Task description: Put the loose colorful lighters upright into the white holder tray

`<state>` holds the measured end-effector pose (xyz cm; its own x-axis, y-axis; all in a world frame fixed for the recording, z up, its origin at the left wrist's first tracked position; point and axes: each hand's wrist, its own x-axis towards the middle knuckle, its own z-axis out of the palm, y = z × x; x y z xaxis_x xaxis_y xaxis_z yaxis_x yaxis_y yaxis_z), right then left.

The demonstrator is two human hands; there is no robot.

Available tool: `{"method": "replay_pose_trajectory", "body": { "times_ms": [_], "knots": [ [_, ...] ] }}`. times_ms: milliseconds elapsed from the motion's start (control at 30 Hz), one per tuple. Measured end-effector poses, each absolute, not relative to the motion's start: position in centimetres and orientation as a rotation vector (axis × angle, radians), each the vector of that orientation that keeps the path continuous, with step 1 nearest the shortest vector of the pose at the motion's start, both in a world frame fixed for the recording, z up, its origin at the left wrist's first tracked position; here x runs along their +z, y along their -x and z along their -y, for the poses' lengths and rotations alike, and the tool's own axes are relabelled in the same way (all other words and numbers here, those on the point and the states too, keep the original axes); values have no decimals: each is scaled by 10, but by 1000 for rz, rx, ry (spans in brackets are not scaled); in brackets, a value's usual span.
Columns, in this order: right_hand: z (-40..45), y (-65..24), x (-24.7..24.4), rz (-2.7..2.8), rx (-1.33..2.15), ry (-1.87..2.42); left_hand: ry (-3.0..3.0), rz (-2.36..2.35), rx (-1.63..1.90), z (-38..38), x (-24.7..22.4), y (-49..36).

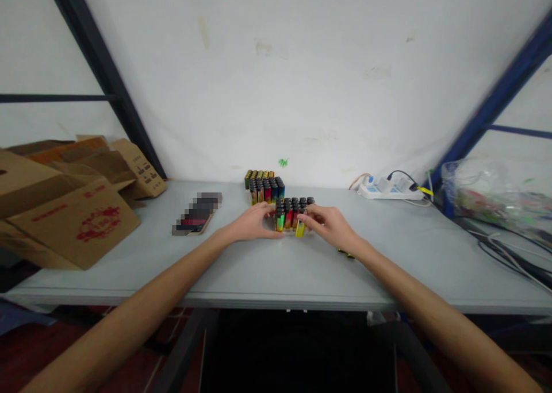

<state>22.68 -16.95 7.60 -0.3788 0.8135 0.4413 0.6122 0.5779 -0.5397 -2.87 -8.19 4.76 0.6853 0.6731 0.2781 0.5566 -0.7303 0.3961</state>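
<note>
A block of lighters point(288, 214) with black tops and green, red and dark bodies stands upright on the table, seemingly in a clear tray. My left hand point(253, 223) grips its left side, thumb along the front bottom edge and fingers behind. At the front right, my right hand point(324, 223) pinches a yellow lighter point(300, 228), held slightly tilted against the front row. Behind stands a second group of lighters point(267, 192) in several colours, and behind that a gold-topped group point(254, 174). A small black-and-yellow piece point(346, 253) lies by my right forearm, partly hidden.
Cardboard boxes point(107, 220) are piled at the left of the grey table point(259, 272). A phone point(200, 212), partly pixelated, lies left of my hands. A white power strip point(390, 193) with plugs sits at the back right, near cables and plastic bags point(495, 192).
</note>
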Motion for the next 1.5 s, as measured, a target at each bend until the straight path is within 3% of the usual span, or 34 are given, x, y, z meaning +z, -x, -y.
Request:
{"method": "replay_pose_trajectory", "body": {
  "times_ms": [500,733,1033,1267,1500],
  "knots": [
    [150,-207,66,2369,273,1178,-2597,-938,644,81,45,26],
    [148,-199,63,2416,30,1324,-2608,-944,638,82,46,24],
    [152,-256,92,2151,-129,1399,-2619,-989,610,79,45,26],
    [153,-330,101,2282,313,1782,-2620,-996,588,80,46,27],
    [148,-315,77,2338,390,1964,-2623,-1000,595,81,47,26]
  ]
}}
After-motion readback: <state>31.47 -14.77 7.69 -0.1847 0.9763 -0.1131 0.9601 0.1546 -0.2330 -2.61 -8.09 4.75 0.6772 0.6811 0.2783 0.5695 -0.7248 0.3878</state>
